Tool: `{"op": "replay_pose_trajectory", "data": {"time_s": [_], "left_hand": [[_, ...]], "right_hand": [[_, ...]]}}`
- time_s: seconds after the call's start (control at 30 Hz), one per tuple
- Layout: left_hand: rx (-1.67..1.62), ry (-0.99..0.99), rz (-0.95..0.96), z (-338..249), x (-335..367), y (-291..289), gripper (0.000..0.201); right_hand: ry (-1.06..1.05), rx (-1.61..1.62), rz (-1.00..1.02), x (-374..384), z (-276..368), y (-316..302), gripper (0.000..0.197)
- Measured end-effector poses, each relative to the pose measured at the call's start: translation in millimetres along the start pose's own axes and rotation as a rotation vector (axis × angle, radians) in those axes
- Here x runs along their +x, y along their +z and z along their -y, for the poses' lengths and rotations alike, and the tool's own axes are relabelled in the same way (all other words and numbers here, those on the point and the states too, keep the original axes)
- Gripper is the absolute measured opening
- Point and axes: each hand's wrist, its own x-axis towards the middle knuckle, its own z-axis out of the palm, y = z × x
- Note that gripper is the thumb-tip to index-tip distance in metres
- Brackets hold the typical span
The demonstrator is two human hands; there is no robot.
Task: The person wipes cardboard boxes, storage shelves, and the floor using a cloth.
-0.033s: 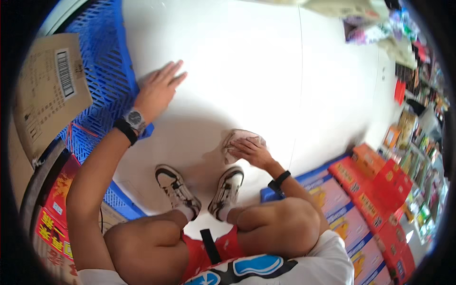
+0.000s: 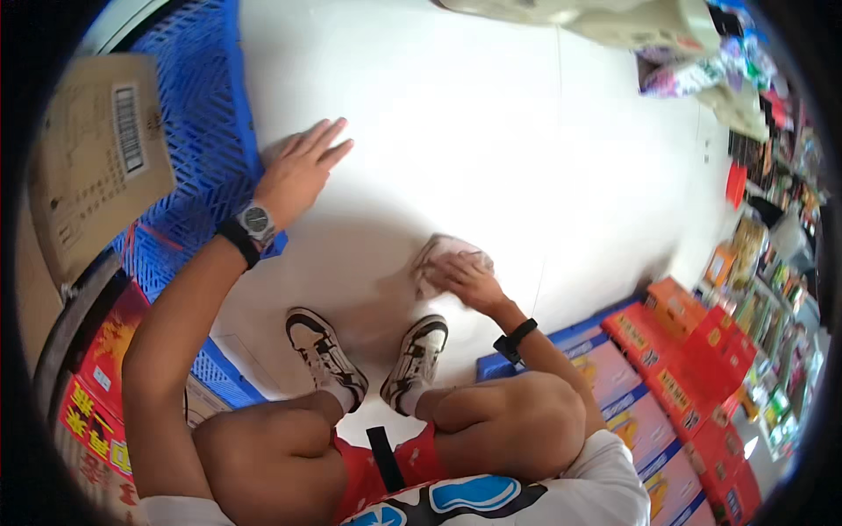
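My right hand [image 2: 469, 279] presses down on a crumpled pinkish-beige cloth [image 2: 436, 250] against the white tiled floor [image 2: 447, 131], just ahead of my right shoe. The fingers lie over the cloth and partly hide it. Farther left, my left hand [image 2: 300, 180] is stretched out with its fingers apart and nothing in it. Its palm side faces away, beside the edge of a blue plastic lattice crate [image 2: 197, 114]. Whether it rests on the crate's edge I cannot tell.
A brown cardboard box [image 2: 92, 149] sits on the blue crate. Red packages [image 2: 105, 351] stand at the lower left. Red boxes [image 2: 658, 368] and pink-and-blue cartons [image 2: 605, 368] line the right. Pale bags [image 2: 614, 22] lie at the far right. My shoes [image 2: 320, 351] stand close together.
The whole view has shifted very slightly. Both hands stay in nearly the same places, with the right one still on the cloth.
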Motion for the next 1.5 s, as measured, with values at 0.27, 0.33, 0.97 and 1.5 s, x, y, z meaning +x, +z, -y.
{"op": "replay_pose_trajectory", "data": {"time_s": [0.27, 0.33, 0.97, 1.5], "left_hand": [[-0.029, -0.082, 0.007, 5.9, -27.1, 6.4, 0.081], [-0.023, -0.083, -0.017, 4.6, -26.5, 3.9, 0.082], [-0.23, 0.099, -0.065, -59.1, -182.0, 32.6, 0.052], [-0.717, -0.327, -0.217, -96.4, -288.6, 55.9, 0.036]], "right_hand": [[-0.106, -0.155, -0.293, 181.6, -126.9, -178.8, 0.052], [-0.05, -0.2, -0.372, 231.3, -156.3, -205.8, 0.049], [-0.124, 0.029, -0.094, 133.5, 52.1, -47.0, 0.066], [0.024, -0.275, -0.584, 567.0, -94.2, -255.6, 0.061]]}}
